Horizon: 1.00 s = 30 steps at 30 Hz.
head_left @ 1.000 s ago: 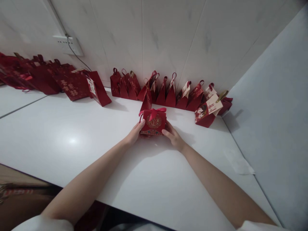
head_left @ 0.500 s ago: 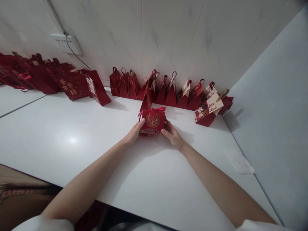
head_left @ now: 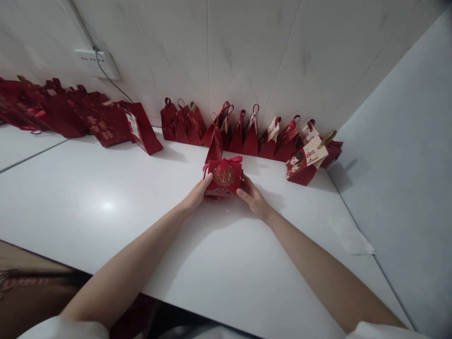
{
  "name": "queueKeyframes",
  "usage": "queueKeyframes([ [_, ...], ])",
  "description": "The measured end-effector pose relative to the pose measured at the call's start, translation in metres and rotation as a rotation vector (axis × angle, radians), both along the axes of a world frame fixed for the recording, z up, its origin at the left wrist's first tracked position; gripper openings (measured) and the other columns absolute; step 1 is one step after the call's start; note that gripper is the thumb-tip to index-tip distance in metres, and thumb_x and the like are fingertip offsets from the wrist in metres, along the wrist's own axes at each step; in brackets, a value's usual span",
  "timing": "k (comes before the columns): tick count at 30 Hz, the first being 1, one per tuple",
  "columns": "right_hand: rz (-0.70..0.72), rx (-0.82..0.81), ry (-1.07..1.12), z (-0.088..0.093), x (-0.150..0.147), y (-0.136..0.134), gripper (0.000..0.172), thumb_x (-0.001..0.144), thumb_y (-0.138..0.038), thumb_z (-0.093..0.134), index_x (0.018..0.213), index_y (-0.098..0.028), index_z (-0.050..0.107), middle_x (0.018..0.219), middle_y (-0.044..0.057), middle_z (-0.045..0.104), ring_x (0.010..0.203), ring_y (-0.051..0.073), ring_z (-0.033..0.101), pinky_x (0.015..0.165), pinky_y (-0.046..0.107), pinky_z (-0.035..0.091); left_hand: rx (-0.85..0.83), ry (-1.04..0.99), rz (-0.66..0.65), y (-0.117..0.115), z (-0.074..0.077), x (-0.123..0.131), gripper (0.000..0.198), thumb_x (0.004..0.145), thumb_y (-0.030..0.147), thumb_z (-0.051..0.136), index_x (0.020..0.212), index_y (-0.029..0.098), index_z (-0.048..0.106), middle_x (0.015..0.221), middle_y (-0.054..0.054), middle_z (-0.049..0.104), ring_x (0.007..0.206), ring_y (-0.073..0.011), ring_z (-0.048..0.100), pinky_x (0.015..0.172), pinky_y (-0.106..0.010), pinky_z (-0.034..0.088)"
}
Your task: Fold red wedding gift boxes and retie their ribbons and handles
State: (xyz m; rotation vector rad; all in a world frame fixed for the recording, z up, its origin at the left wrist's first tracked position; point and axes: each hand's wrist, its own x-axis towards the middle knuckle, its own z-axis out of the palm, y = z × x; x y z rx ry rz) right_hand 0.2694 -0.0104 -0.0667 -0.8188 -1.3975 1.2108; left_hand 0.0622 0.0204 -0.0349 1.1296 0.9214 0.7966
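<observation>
Between my two hands is a red gift box (head_left: 224, 176) with a round gold emblem, a patterned lower band and a red ribbon bow on top. My left hand (head_left: 198, 190) grips its left side, thumb on the front edge. On the right side, my right hand (head_left: 254, 197) closes around the box with its thumb at the lower front corner; the other fingers are partly hidden behind it. Just behind the box stands a narrow red triangular box (head_left: 214, 145) with a thin loop. I cannot tell whether the held box touches the table.
Several red boxes with loop handles (head_left: 243, 136) line the wall at the back. A cream-and-red box (head_left: 306, 160) stands at the right. Larger red boxes (head_left: 102, 120) crowd the left. The white table (head_left: 226, 263) meets a pale panel (head_left: 413, 174) at right. A socket strip (head_left: 97, 63) is on the wall.
</observation>
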Motion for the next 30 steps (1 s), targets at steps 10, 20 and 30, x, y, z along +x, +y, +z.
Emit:
queueKeyframes([
  [10, -0.02, -0.042, 0.051, -0.001, -0.001, 0.0, 0.088, 0.079, -0.058, 0.07, 0.149, -0.025, 0.029, 0.135, 0.014, 0.057, 0.122, 0.028, 0.057, 0.109, 0.051, 0.043, 0.008, 0.017, 0.042, -0.005, 0.007, 0.001, 0.065, 0.087, 0.069, 0.05, 0.121, 0.015, 0.065, 0.1, -0.015, 0.073, 0.078, -0.0223, 0.068, 0.069, -0.034, 0.058],
  [20, -0.458, 0.124, -0.274, -0.001, -0.004, -0.01, 0.084, 0.082, -0.048, 0.07, 0.151, -0.022, 0.031, 0.141, 0.017, 0.052, 0.126, 0.031, 0.054, 0.095, 0.047, 0.054, 0.394, 0.09, 0.039, -0.013, 0.016, 0.002, 0.078, 0.071, 0.041, 0.081, 0.139, 0.02, 0.047, 0.122, -0.013, 0.063, 0.092, -0.0206, 0.065, 0.083, -0.035, 0.055],
  [30, -0.47, 0.215, -0.268, 0.003, 0.0, -0.011, 0.045, 0.093, -0.051, 0.054, 0.129, -0.025, 0.058, 0.132, 0.012, 0.055, 0.122, 0.027, 0.055, 0.098, 0.045, 0.051, 0.471, 0.438, 0.13, -0.007, 0.009, -0.003, 0.067, 0.074, 0.059, 0.072, 0.125, 0.017, 0.06, 0.111, -0.011, 0.068, 0.085, -0.0238, 0.065, 0.076, -0.035, 0.051],
])
